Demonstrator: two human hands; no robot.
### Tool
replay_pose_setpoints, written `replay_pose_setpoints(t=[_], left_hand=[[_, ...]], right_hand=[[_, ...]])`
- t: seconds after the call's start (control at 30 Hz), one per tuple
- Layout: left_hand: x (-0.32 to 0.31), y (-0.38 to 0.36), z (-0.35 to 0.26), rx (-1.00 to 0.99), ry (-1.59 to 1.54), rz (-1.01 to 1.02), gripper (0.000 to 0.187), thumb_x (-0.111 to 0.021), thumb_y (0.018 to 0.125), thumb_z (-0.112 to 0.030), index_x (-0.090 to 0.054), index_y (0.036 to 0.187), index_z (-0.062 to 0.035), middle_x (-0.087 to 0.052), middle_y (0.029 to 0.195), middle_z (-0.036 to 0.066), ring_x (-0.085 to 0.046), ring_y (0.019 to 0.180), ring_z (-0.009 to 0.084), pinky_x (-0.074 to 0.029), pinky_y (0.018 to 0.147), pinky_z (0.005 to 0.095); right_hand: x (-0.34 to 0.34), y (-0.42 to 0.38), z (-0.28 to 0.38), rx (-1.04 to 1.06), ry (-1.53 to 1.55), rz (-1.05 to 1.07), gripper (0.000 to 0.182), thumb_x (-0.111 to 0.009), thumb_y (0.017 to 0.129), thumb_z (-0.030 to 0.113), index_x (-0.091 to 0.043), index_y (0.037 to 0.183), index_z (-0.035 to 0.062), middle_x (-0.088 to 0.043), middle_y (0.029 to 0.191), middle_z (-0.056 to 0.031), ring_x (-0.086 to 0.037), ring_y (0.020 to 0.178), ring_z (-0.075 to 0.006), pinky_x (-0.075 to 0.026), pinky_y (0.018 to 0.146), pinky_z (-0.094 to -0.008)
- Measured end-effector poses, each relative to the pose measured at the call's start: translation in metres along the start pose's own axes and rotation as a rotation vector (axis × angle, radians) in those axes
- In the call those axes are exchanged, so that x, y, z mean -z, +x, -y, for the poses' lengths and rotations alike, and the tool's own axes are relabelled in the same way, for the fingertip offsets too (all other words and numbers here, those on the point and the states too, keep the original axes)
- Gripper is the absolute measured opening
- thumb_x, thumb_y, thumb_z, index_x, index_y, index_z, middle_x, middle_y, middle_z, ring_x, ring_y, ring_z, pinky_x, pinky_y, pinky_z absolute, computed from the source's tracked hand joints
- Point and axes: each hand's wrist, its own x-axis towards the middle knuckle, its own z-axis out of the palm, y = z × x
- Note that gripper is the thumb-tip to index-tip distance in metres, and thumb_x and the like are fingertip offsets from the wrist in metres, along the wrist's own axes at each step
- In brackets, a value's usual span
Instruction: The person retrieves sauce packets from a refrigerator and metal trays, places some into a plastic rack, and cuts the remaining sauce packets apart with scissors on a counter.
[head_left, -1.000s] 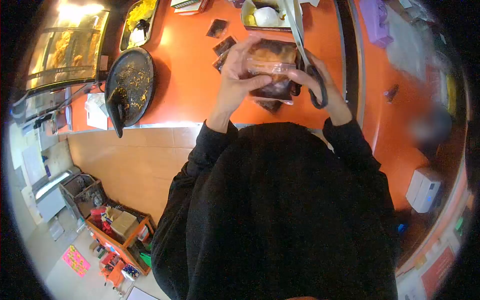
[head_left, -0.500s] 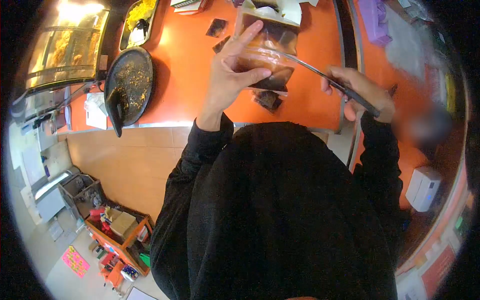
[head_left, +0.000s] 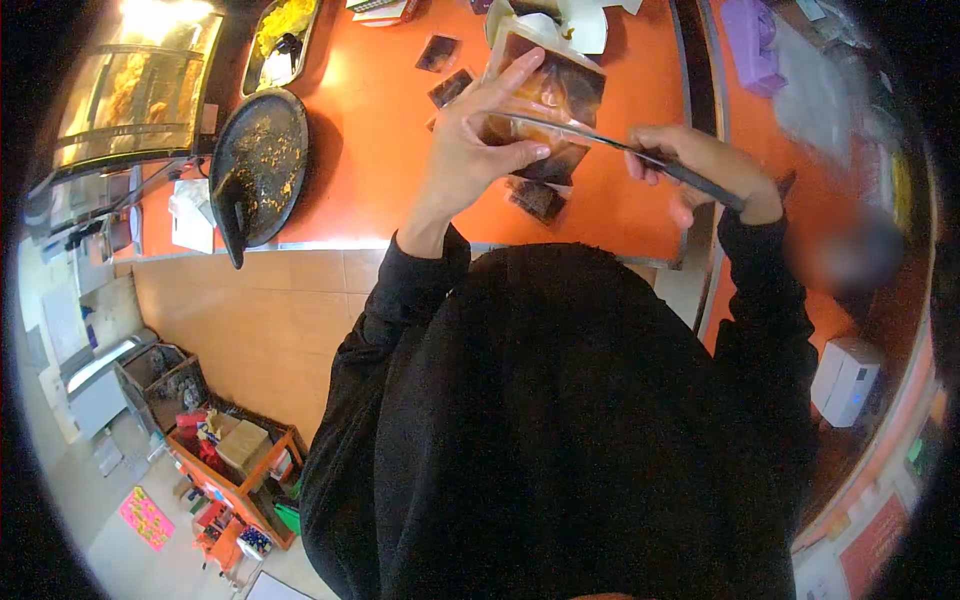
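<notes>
My left hand [head_left: 465, 150] presses on a strip of clear plastic sachets [head_left: 578, 98] filled with dark brown sauce, its thumb and forefinger spread to either side of the blade. In my right hand [head_left: 718, 165], the fingers are wrapped round the black handle of a long thin knife [head_left: 615, 140]. The blade lies across the strip between my left thumb and forefinger, its tip close to my left palm. Loose dark sachets [head_left: 437, 53] lie left of that hand, and another dark sachet [head_left: 538, 200] lies just below the strip.
On the orange counter [head_left: 380, 190], a black stone mortar [head_left: 285, 215] with a pestle [head_left: 229, 225] stands left, beside a lit glass food case [head_left: 135, 95]. A tray of yellow food [head_left: 283, 30] lies behind. A white open box [head_left: 585, 28] sits beyond the strip; a purple holder [head_left: 750, 50] stands right.
The knife has moved left across the strip, its tip now nearer my left palm. My right hand has shifted slightly left with it. The sachets have tilted a little under my left hand.
</notes>
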Motion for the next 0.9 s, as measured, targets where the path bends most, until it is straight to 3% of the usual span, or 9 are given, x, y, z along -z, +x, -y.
replay_pose_setpoints(t=[0.1, 0.17, 0.3, 0.4, 0.47, 0.6, 0.7, 0.77, 0.9], left_hand=[[-0.001, -0.001, -0.004, 0.125, -0.181, -0.023, 0.068, -0.064, 0.058, 0.011, -0.042, 0.121, -0.0062, -0.036, 0.127, 0.009, -0.038, 0.112, 0.0144, -0.033, 0.091, 0.0260], [-0.001, 0.000, 0.001, 0.065, -0.079, -0.018, 0.068, -0.064, 0.059, 0.010, -0.042, 0.120, -0.0061, -0.036, 0.126, 0.008, -0.039, 0.111, 0.0149, -0.034, 0.091, 0.0261], [0.001, 0.003, 0.002, -0.054, -0.023, -0.051, 0.063, -0.065, 0.060, 0.008, -0.044, 0.118, -0.0053, -0.041, 0.121, 0.008, -0.044, 0.106, 0.0160, -0.036, 0.089, 0.0265], [0.013, 0.006, 0.006, -0.056, -0.060, -0.037, 0.060, -0.066, 0.059, 0.007, -0.047, 0.115, -0.0047, -0.045, 0.116, 0.006, -0.046, 0.103, 0.0148, -0.037, 0.088, 0.0264], [0.019, 0.007, 0.008, 0.044, -0.199, -0.004, 0.059, -0.067, 0.060, 0.007, -0.048, 0.114, -0.0045, -0.048, 0.113, 0.006, -0.047, 0.100, 0.0139, -0.038, 0.087, 0.0261], [0.019, 0.010, 0.024, 0.063, -0.296, 0.006, 0.056, -0.066, 0.061, 0.006, -0.048, 0.113, -0.0043, -0.052, 0.106, 0.006, -0.051, 0.093, 0.0124, -0.043, 0.081, 0.0243], [0.016, 0.013, 0.022, -0.007, -0.312, -0.002, 0.056, -0.066, 0.061, 0.007, -0.048, 0.113, -0.0037, -0.054, 0.102, 0.005, -0.053, 0.089, 0.0127, -0.044, 0.079, 0.0235], [0.015, 0.012, 0.022, 0.023, -0.370, -0.023, 0.056, -0.066, 0.061, 0.007, -0.048, 0.113, -0.0033, -0.053, 0.103, 0.005, -0.053, 0.089, 0.0128, -0.044, 0.078, 0.0235], [0.015, 0.013, 0.037, 0.100, -0.575, -0.043, 0.056, -0.065, 0.061, 0.008, -0.047, 0.113, -0.0020, -0.053, 0.104, 0.006, -0.053, 0.090, 0.0131, -0.044, 0.078, 0.0238]], right_hand=[[0.002, 0.003, 0.001, 0.128, -0.230, 0.077, 0.023, -0.038, 0.083, 0.024, -0.048, 0.084, 0.0029, -0.040, 0.074, -0.0023, -0.046, 0.049, -0.0087, -0.043, 0.047, -0.0185], [-0.011, -0.004, 0.012, 0.073, 0.055, 0.046, 0.021, -0.038, 0.083, 0.023, -0.046, 0.081, 0.0032, -0.041, 0.073, -0.0012, -0.045, 0.048, -0.0065, -0.041, 0.048, -0.0170], [-0.008, 0.001, 0.011, 0.033, 0.076, 0.073, 0.023, -0.040, 0.083, 0.025, -0.046, 0.080, 0.0036, -0.041, 0.073, -0.0005, -0.044, 0.052, -0.0040, -0.039, 0.048, -0.0154], [0.004, 0.016, -0.011, 0.230, -0.228, 0.125, 0.026, -0.042, 0.082, 0.029, -0.046, 0.081, 0.0036, -0.041, 0.072, 0.0011, -0.043, 0.054, -0.0029, -0.037, 0.048, -0.0146], [0.001, 0.012, -0.011, 0.198, 0.101, 0.099, 0.027, -0.044, 0.082, 0.030, -0.047, 0.083, 0.0037, -0.041, 0.071, 0.0020, -0.043, 0.054, -0.0026, -0.037, 0.050, -0.0134], [0.006, 0.032, -0.020, 0.161, 0.050, 0.125, 0.026, -0.045, 0.081, 0.030, -0.047, 0.083, 0.0044, -0.041, 0.070, 0.0024, -0.041, 0.055, -0.0014, -0.035, 0.050, -0.0124], [0.009, 0.042, -0.030, 0.581, -0.339, 0.143, 0.026, -0.044, 0.082, 0.030, -0.048, 0.084, 0.0052, -0.041, 0.071, 0.0030, -0.040, 0.057, -0.0009, -0.034, 0.052, -0.0125], [0.010, 0.040, -0.031, 0.282, -0.039, 0.128, 0.023, -0.045, 0.083, 0.028, -0.049, 0.087, 0.0058, -0.044, 0.075, 0.0029, -0.042, 0.064, -0.0019, -0.036, 0.056, -0.0142], [0.012, 0.032, -0.021, 0.177, 0.046, 0.248, 0.020, -0.048, 0.082, 0.024, -0.050, 0.091, 0.0058, -0.045, 0.081, 0.0023, -0.042, 0.070, -0.0023, -0.037, 0.059, -0.0148]])
